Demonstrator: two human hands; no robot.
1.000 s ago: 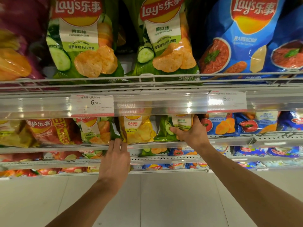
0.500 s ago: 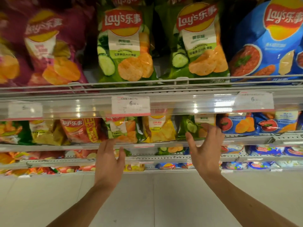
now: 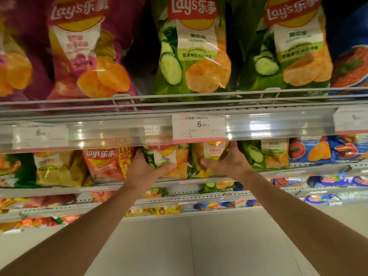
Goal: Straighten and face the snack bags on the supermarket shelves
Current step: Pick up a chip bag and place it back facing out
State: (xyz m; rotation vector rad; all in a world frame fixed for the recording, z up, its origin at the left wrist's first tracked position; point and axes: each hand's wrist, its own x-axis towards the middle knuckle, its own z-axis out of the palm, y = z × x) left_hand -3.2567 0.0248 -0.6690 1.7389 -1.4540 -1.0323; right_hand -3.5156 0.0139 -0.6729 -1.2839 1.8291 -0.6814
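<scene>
Under the price-tag rail (image 3: pixel 199 127), on the second shelf, the left hand (image 3: pixel 147 170) is clamped on a green cucumber bag (image 3: pixel 171 162) and the right hand (image 3: pixel 229 164) on the yellow bag (image 3: pixel 211 156) beside it, likely mid-straightening; next, stand both upright, fronts forward.
</scene>
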